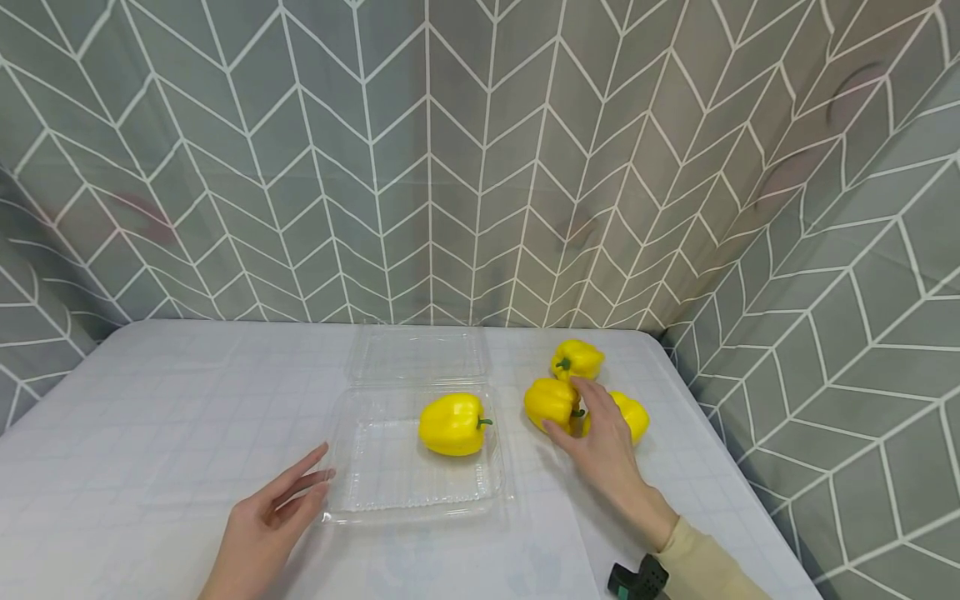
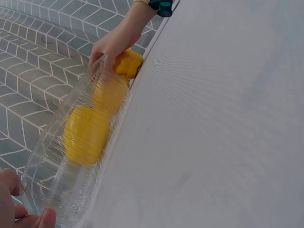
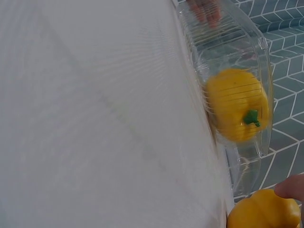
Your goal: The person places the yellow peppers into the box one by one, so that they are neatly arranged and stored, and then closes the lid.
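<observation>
The yellow pepper lies on the desk, just right of the clear container, with the right hand curled round it, thumb on the near side and fingers on the far. It should handle as light, firm and slightly slippery (the skin is glossy), and might bruise if squeezed hard; the fat middle looks a better hold than the stem. Its long axis runs roughly left to right, stem end pointing right. The left hand is relaxed, fingertips at the container's left edge.
</observation>
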The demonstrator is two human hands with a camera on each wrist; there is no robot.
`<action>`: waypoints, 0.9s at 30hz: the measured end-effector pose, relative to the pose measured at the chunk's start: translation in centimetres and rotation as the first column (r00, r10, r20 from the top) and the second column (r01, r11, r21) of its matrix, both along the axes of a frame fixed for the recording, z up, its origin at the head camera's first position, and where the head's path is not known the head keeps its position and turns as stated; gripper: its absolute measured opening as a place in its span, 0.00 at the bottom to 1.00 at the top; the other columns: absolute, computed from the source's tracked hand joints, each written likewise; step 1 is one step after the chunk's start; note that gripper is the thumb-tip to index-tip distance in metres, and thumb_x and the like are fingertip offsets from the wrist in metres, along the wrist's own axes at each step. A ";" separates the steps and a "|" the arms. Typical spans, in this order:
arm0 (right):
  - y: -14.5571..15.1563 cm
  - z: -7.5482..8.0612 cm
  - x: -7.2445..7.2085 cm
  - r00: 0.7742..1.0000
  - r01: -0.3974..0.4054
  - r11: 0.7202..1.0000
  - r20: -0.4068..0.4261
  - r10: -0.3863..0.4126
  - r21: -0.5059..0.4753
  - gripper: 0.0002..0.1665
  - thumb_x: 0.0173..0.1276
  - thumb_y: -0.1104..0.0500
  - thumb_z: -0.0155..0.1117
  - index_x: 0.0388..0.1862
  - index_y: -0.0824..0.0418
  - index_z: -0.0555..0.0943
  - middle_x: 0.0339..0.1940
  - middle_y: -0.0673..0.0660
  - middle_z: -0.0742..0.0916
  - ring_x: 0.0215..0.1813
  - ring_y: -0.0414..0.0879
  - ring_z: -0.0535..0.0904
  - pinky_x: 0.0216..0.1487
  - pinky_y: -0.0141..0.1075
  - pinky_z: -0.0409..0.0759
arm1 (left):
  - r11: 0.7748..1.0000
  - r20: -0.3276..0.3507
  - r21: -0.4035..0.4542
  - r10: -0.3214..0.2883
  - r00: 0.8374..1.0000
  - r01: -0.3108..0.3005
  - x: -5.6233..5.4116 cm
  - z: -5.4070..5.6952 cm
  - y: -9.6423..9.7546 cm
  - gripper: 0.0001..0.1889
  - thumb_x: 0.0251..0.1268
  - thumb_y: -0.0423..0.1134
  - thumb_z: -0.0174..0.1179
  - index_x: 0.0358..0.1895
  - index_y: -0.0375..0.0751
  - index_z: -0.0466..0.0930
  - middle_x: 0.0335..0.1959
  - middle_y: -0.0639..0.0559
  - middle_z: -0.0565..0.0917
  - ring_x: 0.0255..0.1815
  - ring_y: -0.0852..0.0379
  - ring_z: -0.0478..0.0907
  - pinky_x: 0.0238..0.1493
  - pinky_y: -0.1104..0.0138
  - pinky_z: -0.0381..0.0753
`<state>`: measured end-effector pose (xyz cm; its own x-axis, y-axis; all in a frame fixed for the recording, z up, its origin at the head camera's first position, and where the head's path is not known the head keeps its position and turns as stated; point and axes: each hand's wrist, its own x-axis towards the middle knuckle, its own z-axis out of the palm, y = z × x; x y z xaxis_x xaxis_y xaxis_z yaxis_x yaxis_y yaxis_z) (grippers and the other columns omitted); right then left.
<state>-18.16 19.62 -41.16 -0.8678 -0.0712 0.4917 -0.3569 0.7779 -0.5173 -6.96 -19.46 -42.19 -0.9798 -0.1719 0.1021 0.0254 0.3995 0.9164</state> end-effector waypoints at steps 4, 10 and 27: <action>0.0 -0.1 0.1 1.000 0.004 1.000 0.000 -0.004 0.015 0.43 0.56 0.52 0.81 0.66 0.66 0.73 0.64 0.63 0.79 0.65 0.61 0.74 0.64 0.60 0.75 | 1.000 -0.004 0.003 -0.005 1.000 0.005 0.0 0.0 -0.1 0.24 0.72 0.47 0.61 0.69 0.51 0.74 0.55 0.48 0.86 0.52 0.72 0.82 0.49 0.82 0.80; -0.1 -0.1 0.1 1.000 0.015 0.999 0.014 -0.016 0.046 0.44 0.56 0.52 0.81 0.67 0.67 0.73 0.65 0.64 0.79 0.64 0.61 0.75 0.64 0.59 0.75 | 1.000 -0.009 0.004 -0.015 1.000 0.015 0.1 0.0 -0.1 0.24 0.73 0.47 0.61 0.70 0.50 0.74 0.55 0.47 0.86 0.52 0.73 0.82 0.49 0.82 0.80; -0.1 -0.3 0.1 1.000 0.022 0.996 0.000 -0.022 0.083 0.43 0.56 0.55 0.80 0.67 0.69 0.73 0.66 0.66 0.78 0.66 0.64 0.73 0.66 0.60 0.74 | 1.000 -0.021 0.002 0.004 1.000 -0.004 -0.1 -0.1 -0.2 0.23 0.72 0.45 0.61 0.69 0.50 0.75 0.55 0.49 0.86 0.50 0.74 0.82 0.47 0.84 0.80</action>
